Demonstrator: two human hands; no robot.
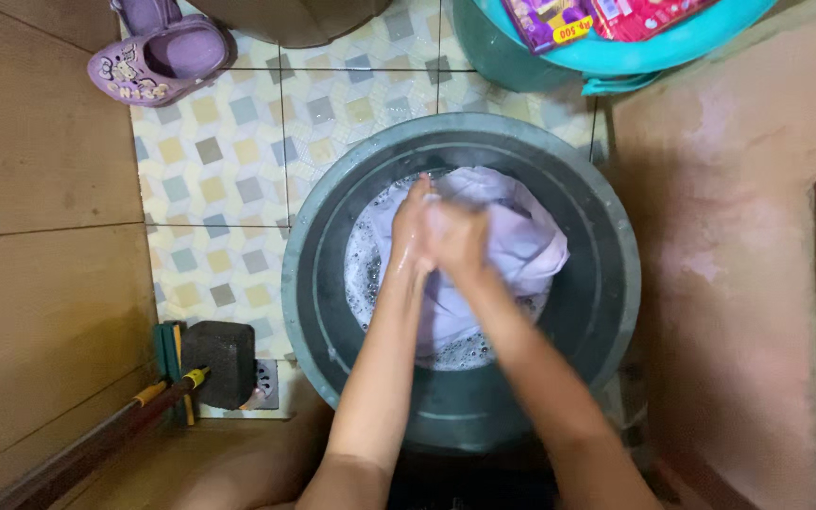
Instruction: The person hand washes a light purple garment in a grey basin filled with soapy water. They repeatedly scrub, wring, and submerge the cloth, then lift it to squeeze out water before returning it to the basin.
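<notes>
Scrubbing stage, by my read. I see the left hand (410, 229) and right hand (460, 244) pressed together, both clutching the pale lilac wet cloth (521, 236), which sits in suds inside the round dark grey plastic basin (606, 236) on the patterned tile floor (219, 161). Next calls for fresh grip on an unscrubbed fold.

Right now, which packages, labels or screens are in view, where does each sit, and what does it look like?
Purple packet: flat sachet with a yellow tag patch, in the teal basin at the top edge, left of the other packet.
Red packet: flat, glossy, red and pink, beside it in the same basin, cut off by the frame.
No screens or signs.
</notes>
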